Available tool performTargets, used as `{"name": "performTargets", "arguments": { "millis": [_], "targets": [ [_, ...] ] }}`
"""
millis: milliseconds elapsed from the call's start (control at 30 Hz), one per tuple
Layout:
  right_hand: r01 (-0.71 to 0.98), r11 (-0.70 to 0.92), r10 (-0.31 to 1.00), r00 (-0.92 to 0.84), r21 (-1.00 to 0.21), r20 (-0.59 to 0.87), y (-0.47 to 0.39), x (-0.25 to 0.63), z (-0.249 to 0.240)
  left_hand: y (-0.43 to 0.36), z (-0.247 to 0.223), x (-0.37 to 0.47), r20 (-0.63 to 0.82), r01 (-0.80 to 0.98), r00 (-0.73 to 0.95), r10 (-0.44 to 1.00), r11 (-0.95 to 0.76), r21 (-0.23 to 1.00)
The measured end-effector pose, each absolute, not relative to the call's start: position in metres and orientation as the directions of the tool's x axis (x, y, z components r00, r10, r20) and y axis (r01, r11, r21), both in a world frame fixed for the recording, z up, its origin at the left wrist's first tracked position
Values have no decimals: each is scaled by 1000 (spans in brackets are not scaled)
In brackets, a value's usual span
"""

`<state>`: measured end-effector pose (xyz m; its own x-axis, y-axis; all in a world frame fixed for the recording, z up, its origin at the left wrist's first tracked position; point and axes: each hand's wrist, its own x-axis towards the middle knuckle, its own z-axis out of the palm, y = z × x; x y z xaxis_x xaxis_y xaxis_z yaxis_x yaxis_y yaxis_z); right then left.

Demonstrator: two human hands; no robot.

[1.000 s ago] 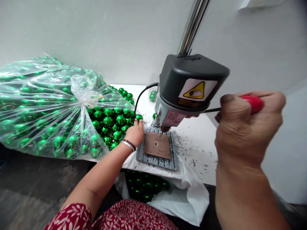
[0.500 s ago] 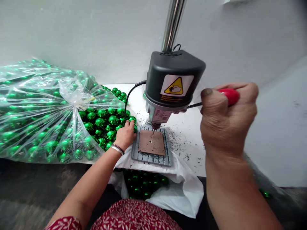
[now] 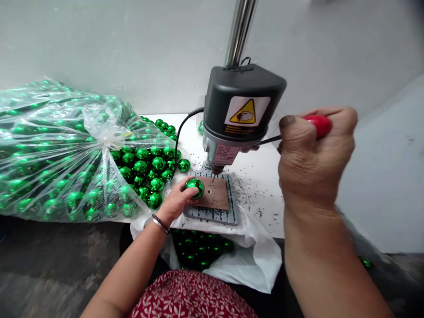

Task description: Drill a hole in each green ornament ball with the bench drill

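Observation:
Between the thumb and fingers of my left hand [image 3: 175,201] is a shiny green bauble [image 3: 194,188], held over the left part of a brown board [image 3: 217,194] with a small hole in it. The board lies on the grooved grey base [image 3: 212,215] of a drill press [image 3: 243,104]. Its thin drill bit [image 3: 213,178] points down above the board, to the right of the bauble and apart from it. My right hand [image 3: 311,163] is wrapped round the red knob [image 3: 319,126] of the press's lever.
Loose green baubles [image 3: 141,167] lie left of the press, beside a tied clear plastic bag [image 3: 107,137] full of more. Dark shavings [image 3: 251,194] litter the white table [image 3: 265,170]. Below its front edge, a white bag [image 3: 245,269] holds several baubles. A black cable [image 3: 179,137] loops beside the press.
My left hand has taken a bauble from the pile and moved right with it, over the board's edge. My right hand stays on the lever knob.

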<state>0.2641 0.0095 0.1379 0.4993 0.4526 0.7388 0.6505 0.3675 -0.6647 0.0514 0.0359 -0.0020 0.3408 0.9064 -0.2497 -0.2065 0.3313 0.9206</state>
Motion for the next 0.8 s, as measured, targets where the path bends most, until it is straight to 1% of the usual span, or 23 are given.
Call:
{"name": "performTargets", "arguments": {
  "millis": [67,133,233,367,433,567,633,733,800],
  "targets": [
    [632,346,458,531,-693,713,9,262,139,33,0,51,-303,-312,415,858,448,838],
    [621,337,464,544,-708,699,8,261,140,30,0,49,-310,-373,506,805,528,763],
    [635,340,455,535,-694,712,8,259,141,26,-3,47,-291,-445,557,778,575,686],
    [638,347,455,526,-687,718,8,260,140,21,4,47,-304,-469,534,789,575,670],
    [622,349,458,539,-701,707,8,260,140,21,13,47,-308,-453,516,799,560,694],
    [607,360,458,547,-708,701,7,260,140,25,28,45,-264,-463,409,873,448,765],
    [606,362,458,547,-708,701,8,260,140,29,27,46,-295,-489,374,879,457,743],
    [588,349,462,569,-730,680,8,260,140,36,19,48,-394,-537,348,851,526,660],
    [579,347,466,577,-738,671,9,260,140,41,15,51,-400,-555,323,858,514,654]
  ]
}}
